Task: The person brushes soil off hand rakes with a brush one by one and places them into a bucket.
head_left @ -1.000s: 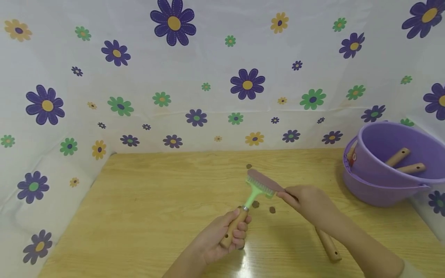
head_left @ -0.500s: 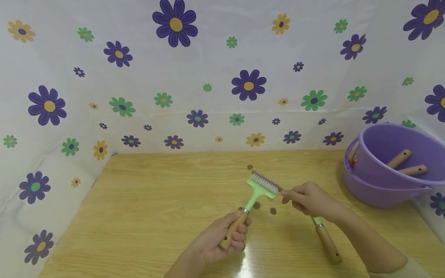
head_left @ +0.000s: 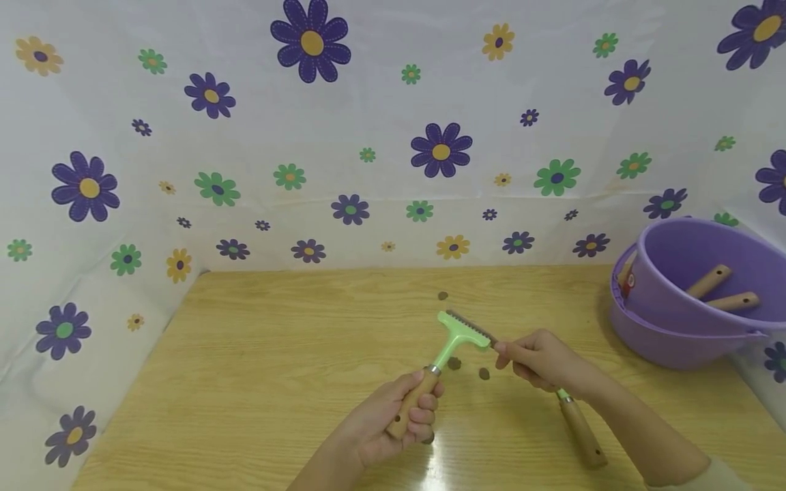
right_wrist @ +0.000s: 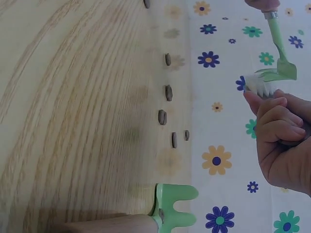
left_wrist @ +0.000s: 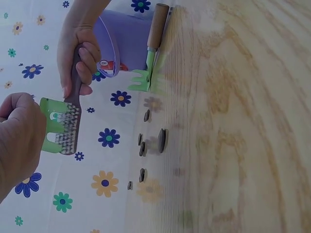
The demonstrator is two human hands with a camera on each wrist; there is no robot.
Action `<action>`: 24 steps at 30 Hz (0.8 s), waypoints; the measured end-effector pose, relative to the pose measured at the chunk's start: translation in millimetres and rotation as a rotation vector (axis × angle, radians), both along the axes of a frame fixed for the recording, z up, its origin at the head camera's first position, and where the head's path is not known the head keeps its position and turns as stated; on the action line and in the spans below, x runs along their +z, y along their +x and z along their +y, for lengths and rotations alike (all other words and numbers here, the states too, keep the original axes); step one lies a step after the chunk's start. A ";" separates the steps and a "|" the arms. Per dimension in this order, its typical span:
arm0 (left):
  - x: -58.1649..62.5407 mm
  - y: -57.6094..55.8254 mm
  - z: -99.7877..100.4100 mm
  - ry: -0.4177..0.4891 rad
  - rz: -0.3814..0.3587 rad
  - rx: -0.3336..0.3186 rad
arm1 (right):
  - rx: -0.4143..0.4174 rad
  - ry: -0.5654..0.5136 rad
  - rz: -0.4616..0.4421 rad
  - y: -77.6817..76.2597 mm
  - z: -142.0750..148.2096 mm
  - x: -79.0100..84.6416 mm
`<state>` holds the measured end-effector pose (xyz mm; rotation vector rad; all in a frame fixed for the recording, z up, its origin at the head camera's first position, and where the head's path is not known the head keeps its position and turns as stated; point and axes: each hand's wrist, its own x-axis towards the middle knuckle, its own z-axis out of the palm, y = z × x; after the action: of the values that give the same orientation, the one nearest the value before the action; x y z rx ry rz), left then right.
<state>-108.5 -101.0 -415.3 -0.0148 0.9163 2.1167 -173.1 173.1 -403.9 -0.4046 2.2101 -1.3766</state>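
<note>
My left hand (head_left: 402, 412) grips the wooden handle of a hand rake (head_left: 457, 331) with a light green metal head, raised above the table. My right hand (head_left: 543, 361) holds a brush (left_wrist: 75, 82) by its dark brown handle. In the left wrist view, the brush's pale bristles (left_wrist: 68, 128) lie against the rake's green prongs. From the head view, only a thin dark strip of the brush shows along the head's far edge. White bristles (right_wrist: 262, 87) meet the curved tines at the fingertips in the right wrist view.
A green hand fork (head_left: 580, 433) with a wooden handle lies on the wooden table (head_left: 276, 354) under my right forearm. Several small brown lumps (head_left: 484, 374) are scattered near the middle. At the right stands a purple bucket (head_left: 669, 341), with wooden handles (head_left: 709, 281) inside.
The brush has turned and dropped behind the rake head: its brown back showed first, then its white bristles, now only a thin edge. The right hand moved slightly nearer me; the left stayed nearly still.
</note>
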 end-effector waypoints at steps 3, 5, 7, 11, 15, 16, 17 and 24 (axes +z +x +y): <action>1.1 0.1 -0.7 0.011 0.013 -0.003 | -0.028 0.026 0.022 -0.3 -0.7 -3.5; 1.9 0.1 -0.6 0.014 0.013 -0.002 | -0.055 0.054 0.037 -0.7 -1.1 -5.6; 2.0 0.0 -0.7 0.015 0.018 -0.001 | -0.089 0.072 0.045 -1.0 -1.9 -6.9; 0.9 -0.3 -1.2 0.017 0.024 0.000 | -0.144 0.124 0.091 -0.8 -2.6 -6.4; -1.0 -0.3 -1.5 0.015 0.026 0.006 | -0.196 0.173 0.165 1.1 -3.7 -2.9; -1.3 -0.2 -1.5 0.015 0.023 0.007 | -0.211 0.191 0.187 2.0 -4.1 -1.8; -1.5 -0.2 -1.3 0.014 0.020 0.009 | -0.221 0.207 0.213 3.3 -4.7 -0.7; -2.6 -0.2 -0.5 0.015 0.024 0.017 | -0.256 0.402 0.673 20.9 -15.0 6.9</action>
<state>-108.7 -101.5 -417.9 0.0103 0.9177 2.1431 -152.2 158.1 -397.0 -0.4992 3.1022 -0.9447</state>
